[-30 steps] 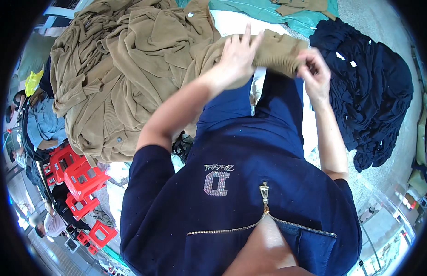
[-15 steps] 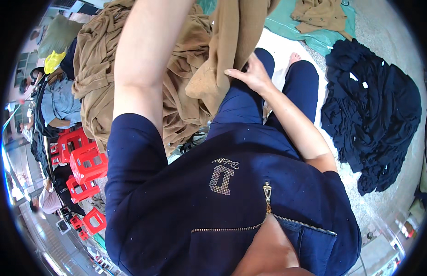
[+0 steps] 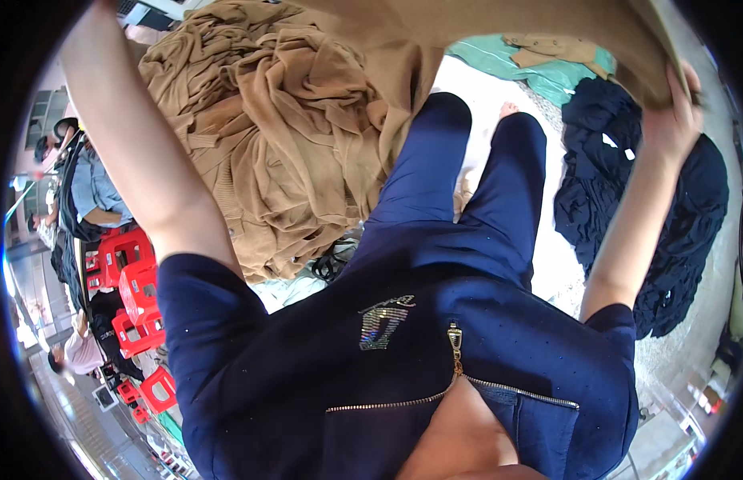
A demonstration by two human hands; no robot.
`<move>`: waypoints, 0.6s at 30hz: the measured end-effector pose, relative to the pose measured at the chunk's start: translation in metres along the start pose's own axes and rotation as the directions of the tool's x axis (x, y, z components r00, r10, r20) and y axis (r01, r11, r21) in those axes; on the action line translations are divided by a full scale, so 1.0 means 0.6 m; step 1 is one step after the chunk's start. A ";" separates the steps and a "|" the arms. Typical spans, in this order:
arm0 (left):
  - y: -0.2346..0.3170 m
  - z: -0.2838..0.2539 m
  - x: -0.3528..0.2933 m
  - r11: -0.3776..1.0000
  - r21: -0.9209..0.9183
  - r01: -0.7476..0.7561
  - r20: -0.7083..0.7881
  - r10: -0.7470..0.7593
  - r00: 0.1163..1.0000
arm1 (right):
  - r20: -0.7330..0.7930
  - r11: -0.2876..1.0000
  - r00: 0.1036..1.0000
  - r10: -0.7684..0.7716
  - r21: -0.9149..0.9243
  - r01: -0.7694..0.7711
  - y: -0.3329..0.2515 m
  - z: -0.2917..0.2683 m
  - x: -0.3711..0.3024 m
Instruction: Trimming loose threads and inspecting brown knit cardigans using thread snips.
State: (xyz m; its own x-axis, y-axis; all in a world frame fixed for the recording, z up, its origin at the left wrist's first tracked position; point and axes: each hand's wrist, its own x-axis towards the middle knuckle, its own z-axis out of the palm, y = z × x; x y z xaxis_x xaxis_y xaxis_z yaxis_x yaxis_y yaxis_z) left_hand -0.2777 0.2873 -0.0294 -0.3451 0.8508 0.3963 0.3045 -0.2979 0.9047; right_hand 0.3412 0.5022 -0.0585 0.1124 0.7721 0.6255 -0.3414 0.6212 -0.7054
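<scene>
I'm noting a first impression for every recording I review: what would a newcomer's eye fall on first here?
Probably the brown garment spread across the top of the view, its right end gripped in the right hand. Next, the big heap of brown clothes left of the legs and the dark heap of clothes at the right. Bright red stools also stand out toward the left edge.

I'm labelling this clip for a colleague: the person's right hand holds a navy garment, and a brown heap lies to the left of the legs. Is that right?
Not quite: the garment in the right hand is brown, not navy, as the head view shows. The brown heap does lie to the left of the legs.
</scene>
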 end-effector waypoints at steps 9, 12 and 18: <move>-0.157 0.170 -0.152 0.667 -0.530 0.523 -0.306 -0.726 0.616 | 0.269 0.323 0.199 0.942 -0.574 -0.752 -0.121 -0.028 -0.380; -0.288 0.101 -0.263 0.438 -0.456 0.775 -0.248 -0.898 0.362 | 0.363 0.135 -0.073 0.929 -0.517 -0.845 -0.093 -0.052 -0.428; -0.266 0.218 -0.236 0.568 0.561 0.603 -0.504 -0.343 0.792 | -0.109 0.450 0.584 0.805 -0.528 -0.720 0.010 -0.135 -0.386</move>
State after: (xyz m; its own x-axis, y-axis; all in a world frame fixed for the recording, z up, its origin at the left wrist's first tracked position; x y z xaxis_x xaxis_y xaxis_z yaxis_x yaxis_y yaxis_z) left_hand -0.1613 0.2712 -0.2504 -0.8256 0.5582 0.0822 0.4627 0.5865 0.6648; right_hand 0.3886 0.3382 -0.2345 -0.1073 0.9651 -0.2390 0.2582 -0.2051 -0.9441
